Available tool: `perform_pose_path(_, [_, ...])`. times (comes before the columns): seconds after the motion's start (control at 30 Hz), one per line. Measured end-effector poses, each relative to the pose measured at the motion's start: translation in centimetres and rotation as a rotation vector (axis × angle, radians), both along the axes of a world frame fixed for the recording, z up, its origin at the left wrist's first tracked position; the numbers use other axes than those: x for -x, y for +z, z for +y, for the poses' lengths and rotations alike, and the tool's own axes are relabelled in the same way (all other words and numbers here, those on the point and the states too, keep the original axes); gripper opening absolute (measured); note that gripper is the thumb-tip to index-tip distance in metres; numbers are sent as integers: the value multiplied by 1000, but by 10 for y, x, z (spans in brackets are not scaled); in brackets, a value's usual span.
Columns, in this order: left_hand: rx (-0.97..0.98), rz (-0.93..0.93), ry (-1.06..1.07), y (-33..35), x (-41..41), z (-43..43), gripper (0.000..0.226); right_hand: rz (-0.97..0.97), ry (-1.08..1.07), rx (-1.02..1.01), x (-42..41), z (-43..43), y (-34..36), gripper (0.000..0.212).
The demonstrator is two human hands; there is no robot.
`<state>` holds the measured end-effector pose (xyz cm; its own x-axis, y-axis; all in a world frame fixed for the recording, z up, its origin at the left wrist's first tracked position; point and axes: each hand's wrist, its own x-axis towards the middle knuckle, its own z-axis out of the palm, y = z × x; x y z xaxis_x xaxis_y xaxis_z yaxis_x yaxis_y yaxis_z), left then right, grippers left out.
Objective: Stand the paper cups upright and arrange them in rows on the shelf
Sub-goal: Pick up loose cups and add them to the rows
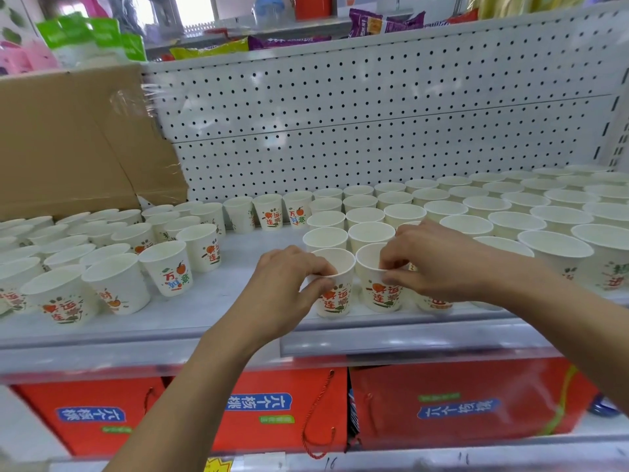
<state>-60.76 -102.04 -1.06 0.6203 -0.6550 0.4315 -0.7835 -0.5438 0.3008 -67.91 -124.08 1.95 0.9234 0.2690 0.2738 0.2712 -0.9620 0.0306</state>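
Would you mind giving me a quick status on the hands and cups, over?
Left hand pinches rim of front cup. Right hand pinches rim of neighbouring cup. Both upright at shelf front. Nothing in the way.

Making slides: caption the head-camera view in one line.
Left hand grips one paper cup, right hand pinches the next cup by its rim, both upright at the front of the shelf.

So, paper cups (166, 267): dozens, honestly too many and too overlapped for an exact number. Two hands in there, left hand (286, 287) and right hand (435, 264), each pinching one of those. Three red boxes (279, 410) underneath, plus one cardboard box (68, 141).
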Motion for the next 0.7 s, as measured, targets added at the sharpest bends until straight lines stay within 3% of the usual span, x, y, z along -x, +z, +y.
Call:
perform_pose_path(0.27, [-1, -53, 5, 1, 5, -1, 23, 5, 20, -18, 0, 1, 4, 15])
perform_pose_path(0.43, [110, -41, -19, 6, 11, 12, 43, -42, 56, -97, -4, 6, 19, 35])
perform_pose_path(0.7, [-45, 25, 43, 49, -62, 95, 27, -6, 76, -145, -67, 41, 55, 22])
